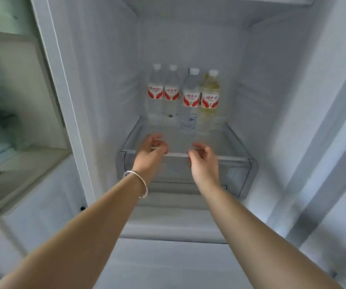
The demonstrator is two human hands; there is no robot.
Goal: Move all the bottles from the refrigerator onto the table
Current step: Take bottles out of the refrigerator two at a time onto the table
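Four bottles upright in a row at frame centre, at the back of the refrigerator shelf: white caps, red-and-white labels, three clear, rightmost yellowish. Label print blurred. Left hand and right hand just below, fingers loosely curled, holding nothing. Bracelet on left wrist.

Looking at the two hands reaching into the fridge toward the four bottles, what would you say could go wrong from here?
The four bottles stand packed in a tight row; pulling the yellowish bottle or the clear bottle beside it could tip a neighbour.

The left hand and right hand are close together and may crowd each other at the row.

The two back bottles sit further in, so a forearm might catch the drawer's front rim.
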